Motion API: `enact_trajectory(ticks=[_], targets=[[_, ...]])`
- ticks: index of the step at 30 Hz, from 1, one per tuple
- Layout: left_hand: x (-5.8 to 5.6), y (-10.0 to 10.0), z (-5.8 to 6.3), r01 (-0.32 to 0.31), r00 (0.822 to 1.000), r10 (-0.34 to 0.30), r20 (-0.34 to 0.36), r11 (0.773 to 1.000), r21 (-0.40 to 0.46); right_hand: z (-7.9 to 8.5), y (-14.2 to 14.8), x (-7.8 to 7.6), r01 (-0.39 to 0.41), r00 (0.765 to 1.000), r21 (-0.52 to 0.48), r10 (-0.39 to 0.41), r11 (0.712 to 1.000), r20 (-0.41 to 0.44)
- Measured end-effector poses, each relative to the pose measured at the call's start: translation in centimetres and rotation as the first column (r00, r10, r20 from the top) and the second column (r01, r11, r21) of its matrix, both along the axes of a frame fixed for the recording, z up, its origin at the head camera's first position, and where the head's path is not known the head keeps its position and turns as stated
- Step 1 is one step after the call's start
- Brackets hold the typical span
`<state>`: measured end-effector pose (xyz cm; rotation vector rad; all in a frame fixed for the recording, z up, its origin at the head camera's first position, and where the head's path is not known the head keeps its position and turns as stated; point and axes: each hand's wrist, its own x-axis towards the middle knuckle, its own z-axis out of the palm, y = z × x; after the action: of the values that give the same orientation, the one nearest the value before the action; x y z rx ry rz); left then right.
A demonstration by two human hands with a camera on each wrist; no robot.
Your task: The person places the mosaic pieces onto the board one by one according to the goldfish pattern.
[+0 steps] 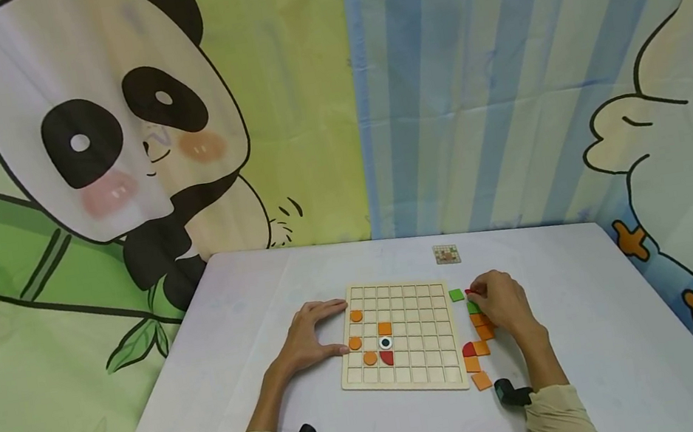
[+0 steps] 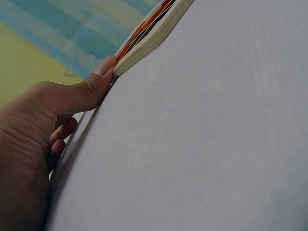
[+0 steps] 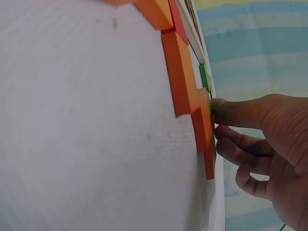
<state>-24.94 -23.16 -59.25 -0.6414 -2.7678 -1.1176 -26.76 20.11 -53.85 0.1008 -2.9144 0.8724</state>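
A square wooden grid board (image 1: 406, 386) lies on the table, with orange round pieces (image 1: 371, 358), an orange square (image 1: 385, 329), a white-and-black eye piece (image 1: 386, 343) and a red quarter-round piece (image 1: 387, 358) in its cells. At its left edge rests my left hand (image 1: 308, 337), index finger and thumb spread apart along the rim. In the left wrist view that thumb (image 2: 103, 70) presses the board's side. Right of the board, my right hand (image 1: 500, 301) pinches a small red piece (image 3: 216, 120) between thumb and fingertips, mostly hidden, beside the loose tiles.
Loose orange tiles (image 1: 482, 381), a red quarter-round piece (image 1: 469, 350) and green squares (image 1: 456, 295) line the board's right side. A small patterned card (image 1: 446, 254) lies farther back on the white table (image 1: 288, 277). Printed cloth walls (image 1: 289, 105) stand behind.
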Motion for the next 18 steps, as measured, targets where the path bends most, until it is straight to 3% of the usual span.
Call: enact_trajectory(ticks=[18], targets=[[-0.08,-0.12,-0.2,0.007,1.0,-0.007,-0.007,1.0,-0.004,-0.08,0.95,-0.09,0.029,0.998,-0.005,-0.029,1.0,0.064]])
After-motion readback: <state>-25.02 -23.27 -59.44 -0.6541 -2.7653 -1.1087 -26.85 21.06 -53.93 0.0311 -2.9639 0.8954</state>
